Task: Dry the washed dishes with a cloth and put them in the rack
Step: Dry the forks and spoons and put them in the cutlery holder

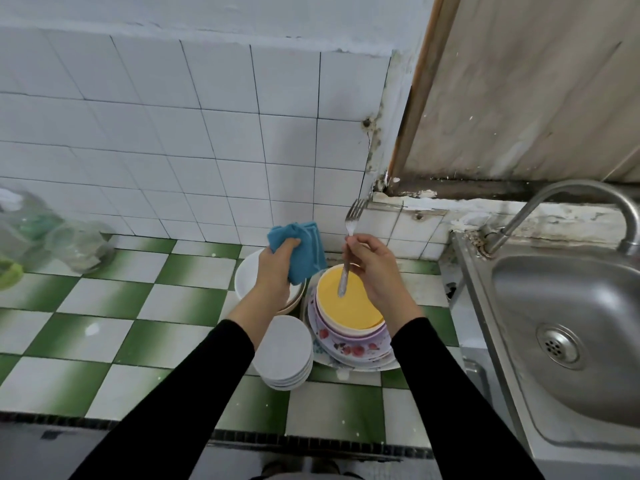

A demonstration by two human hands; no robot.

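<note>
Fork [349,233] of thin silver steel stands tines-up above the yellow-topped stack of round plates [349,308], pinched near its neck by the right hand [372,268]. Just left of the stack, the left hand [277,271] clutches a bunched blue cloth [306,249]. So light a pinch on likely wet metal risks a drop onto the plates.

You have no readable text, label, brand or number in front of you. The blue cloth [308,247] and the fork [351,220] show no lettering, and the flowered plate [349,349] carries only a pattern.
</note>
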